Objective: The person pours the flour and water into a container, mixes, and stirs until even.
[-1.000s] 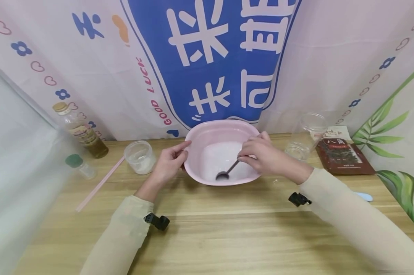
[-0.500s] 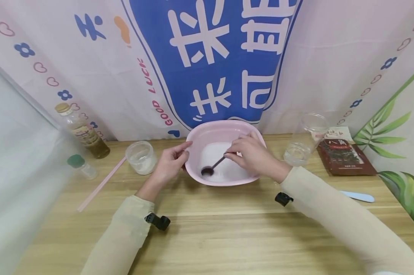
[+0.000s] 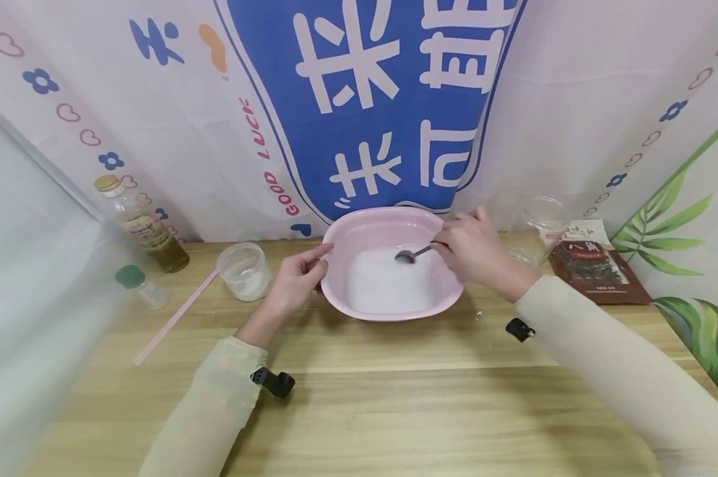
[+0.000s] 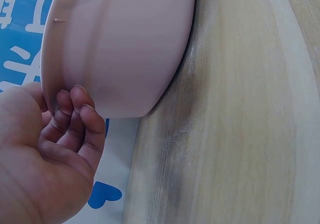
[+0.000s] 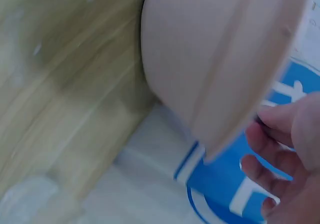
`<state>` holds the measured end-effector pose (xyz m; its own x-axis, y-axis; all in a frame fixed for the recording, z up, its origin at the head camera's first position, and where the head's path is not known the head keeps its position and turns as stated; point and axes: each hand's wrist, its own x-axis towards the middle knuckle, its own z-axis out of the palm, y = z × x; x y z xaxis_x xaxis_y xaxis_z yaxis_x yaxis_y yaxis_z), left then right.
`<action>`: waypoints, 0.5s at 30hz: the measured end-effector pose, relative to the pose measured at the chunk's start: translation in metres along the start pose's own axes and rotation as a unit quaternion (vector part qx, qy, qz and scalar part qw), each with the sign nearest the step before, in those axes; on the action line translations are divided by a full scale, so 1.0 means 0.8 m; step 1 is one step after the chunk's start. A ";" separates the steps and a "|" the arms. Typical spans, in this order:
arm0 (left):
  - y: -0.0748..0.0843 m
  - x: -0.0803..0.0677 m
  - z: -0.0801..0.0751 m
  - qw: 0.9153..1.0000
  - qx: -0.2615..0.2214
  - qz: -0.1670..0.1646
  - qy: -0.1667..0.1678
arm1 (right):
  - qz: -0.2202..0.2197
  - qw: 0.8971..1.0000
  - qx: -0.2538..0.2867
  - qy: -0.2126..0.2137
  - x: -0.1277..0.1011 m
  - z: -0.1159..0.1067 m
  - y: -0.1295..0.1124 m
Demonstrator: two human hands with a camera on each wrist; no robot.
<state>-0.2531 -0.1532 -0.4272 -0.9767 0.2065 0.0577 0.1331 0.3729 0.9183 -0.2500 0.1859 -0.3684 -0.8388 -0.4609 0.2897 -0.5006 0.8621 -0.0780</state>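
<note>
A pink plastic basin point(image 3: 359, 309) stands at the back of the wooden table with white, milky-looking contents point(image 3: 385, 281) in its bottom. My left hand point(image 3: 296, 281) pinches the basin's left rim, thumb on top; in the left wrist view its other fingers curl below the rim against the outer wall. Between thumb and fingers, my right hand point(image 3: 475, 248) holds a small dark spoon point(image 3: 405, 256) by its handle. The spoon's bowl is over the right back part of the white contents. The right wrist view shows the right hand point(image 5: 285, 154) beside the rim, most of the spoon hidden.
To the left are an oil bottle point(image 3: 150, 232), a green-capped shaker point(image 3: 138, 283), a pink stick point(image 3: 174, 319) and a clear tub point(image 3: 242, 273) of white powder. A clear container point(image 3: 540, 222) and a brown packet point(image 3: 594, 271) stand at right. A printed curtain point(image 3: 359, 112) hangs behind.
My right hand first swept the spoon left along the basin's front, then back and to the right toward the rear. My left hand has stayed on the rim.
</note>
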 end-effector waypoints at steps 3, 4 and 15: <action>0.002 0.001 0.000 1.000 -0.001 0.001 -0.001 | -0.017 1.000 0.006 -0.005 -0.016 -0.012 0.010; 0.002 0.001 0.000 1.000 -0.001 0.001 -0.002 | -0.023 1.000 0.013 -0.013 -0.020 -0.015 0.011; -0.001 0.001 0.001 1.000 -0.004 -0.002 -0.002 | -0.052 0.991 0.119 -0.032 -0.020 0.009 -0.024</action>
<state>-0.2541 -0.1527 -0.4279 -0.9767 0.2080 0.0523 0.1273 0.3663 0.9218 -0.2284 0.1750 -0.3788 -0.7886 -0.5629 0.2476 -0.6143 0.7394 -0.2756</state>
